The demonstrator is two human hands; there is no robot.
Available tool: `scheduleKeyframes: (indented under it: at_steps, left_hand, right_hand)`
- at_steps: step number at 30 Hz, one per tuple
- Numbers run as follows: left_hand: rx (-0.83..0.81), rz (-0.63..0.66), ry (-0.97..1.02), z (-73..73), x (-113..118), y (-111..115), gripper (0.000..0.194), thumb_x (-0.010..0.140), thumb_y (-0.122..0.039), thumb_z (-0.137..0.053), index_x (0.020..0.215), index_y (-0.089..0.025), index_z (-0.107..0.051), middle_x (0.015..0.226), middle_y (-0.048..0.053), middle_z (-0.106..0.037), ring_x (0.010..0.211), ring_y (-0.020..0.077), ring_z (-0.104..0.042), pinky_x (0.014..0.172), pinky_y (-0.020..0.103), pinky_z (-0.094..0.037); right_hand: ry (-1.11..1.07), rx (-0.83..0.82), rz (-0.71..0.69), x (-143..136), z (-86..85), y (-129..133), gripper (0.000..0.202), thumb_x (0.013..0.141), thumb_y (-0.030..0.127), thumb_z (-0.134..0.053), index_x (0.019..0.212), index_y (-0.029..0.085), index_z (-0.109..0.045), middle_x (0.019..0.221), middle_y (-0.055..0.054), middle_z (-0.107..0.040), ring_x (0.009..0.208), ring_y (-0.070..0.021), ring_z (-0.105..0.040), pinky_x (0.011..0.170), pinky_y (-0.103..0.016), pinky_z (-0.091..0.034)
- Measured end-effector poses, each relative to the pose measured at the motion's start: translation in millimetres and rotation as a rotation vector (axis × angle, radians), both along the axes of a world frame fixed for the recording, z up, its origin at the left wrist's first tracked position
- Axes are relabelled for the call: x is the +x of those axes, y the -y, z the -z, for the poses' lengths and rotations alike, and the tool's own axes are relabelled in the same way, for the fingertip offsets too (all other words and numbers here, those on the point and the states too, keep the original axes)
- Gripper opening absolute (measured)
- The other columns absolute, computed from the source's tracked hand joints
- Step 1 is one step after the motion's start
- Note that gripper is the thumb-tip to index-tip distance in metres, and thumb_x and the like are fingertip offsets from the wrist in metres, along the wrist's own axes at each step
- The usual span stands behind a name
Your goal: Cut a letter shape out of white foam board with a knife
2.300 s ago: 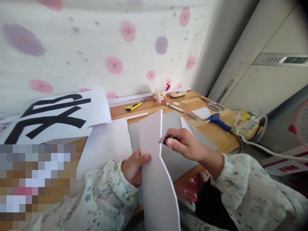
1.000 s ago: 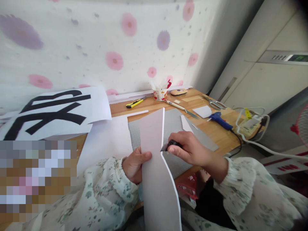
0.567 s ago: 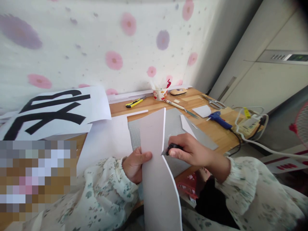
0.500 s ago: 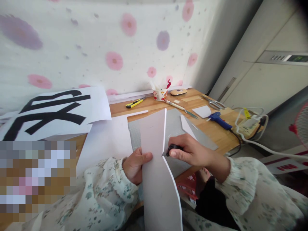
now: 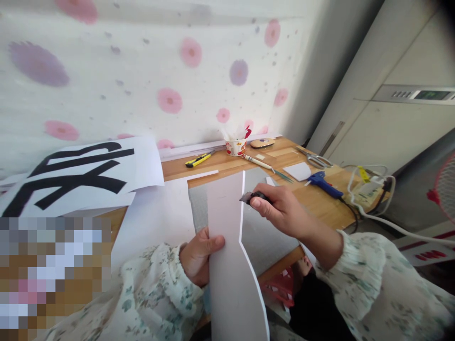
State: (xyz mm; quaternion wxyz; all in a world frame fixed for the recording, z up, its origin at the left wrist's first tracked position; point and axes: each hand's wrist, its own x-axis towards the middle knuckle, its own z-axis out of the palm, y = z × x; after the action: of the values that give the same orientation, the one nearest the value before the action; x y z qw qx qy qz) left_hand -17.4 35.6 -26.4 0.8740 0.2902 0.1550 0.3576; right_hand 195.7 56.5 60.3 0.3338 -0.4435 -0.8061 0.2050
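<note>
A long white foam board piece point(image 5: 227, 274) stands tilted up in front of me, its right edge notched inward about halfway up. My left hand point(image 5: 199, 253) grips its left edge, thumb on the near face. In my right hand point(image 5: 280, 206) is a utility knife point(image 5: 253, 197) with a dark handle, the fingers wrapped round it. Its blade lies at the upper part of the board's right edge, above the notch. Whether the blade touches the board I cannot tell. Under the board lies a grey cutting mat point(image 5: 263, 227).
White sheet point(image 5: 152, 213) and paper with black strokes point(image 5: 85, 175) lie left. Behind are a yellow cutter point(image 5: 199, 159), a paper cup point(image 5: 235, 147), a mouse point(image 5: 262, 143) and a pen-like tool point(image 5: 258, 162). Right: scissors point(image 5: 316, 160), a blue glue gun point(image 5: 325, 184), white cables point(image 5: 377, 218).
My right hand has moved the knife up along the board's edge, from the notch to nearer the top. My left hand keeps its grip. The view has tilted up slightly.
</note>
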Motion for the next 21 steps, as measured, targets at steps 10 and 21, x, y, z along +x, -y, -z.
scheduleKeyframes:
  at_steps: [10, 21]
  left_hand:
    - [0.005, 0.008, -0.015, -2.0, 0.8, 1.6, 0.032, 0.069, -0.031, -0.081, 0.094, -0.013, -0.073, 0.075, 0.007, -0.075, 0.065, 0.0178, -0.071, 0.064, 0.024, -0.057]
    - [-0.005, -0.003, -0.008, -1.0, 0.3, -0.4, 0.035, 0.068, -0.029, -0.082, 0.098, -0.013, -0.074, 0.08, 0.009, -0.077, 0.068, 0.0183, -0.072, 0.067, 0.024, -0.059]
  right_hand:
    - [0.036, -0.077, -0.047, 3.1, -1.3, 5.0, 0.052, 0.093, 0.064, -0.035, 0.067, 0.02, -0.046, 0.056, 0.003, -0.044, 0.053, -0.0112, -0.04, 0.052, -0.025, -0.027]
    - [0.123, -0.016, -0.022, -1.2, -3.4, 11.2, 0.051, 0.093, 0.063, -0.035, 0.069, 0.019, -0.047, 0.059, 0.002, -0.043, 0.054, -0.0114, -0.04, 0.054, -0.026, -0.025]
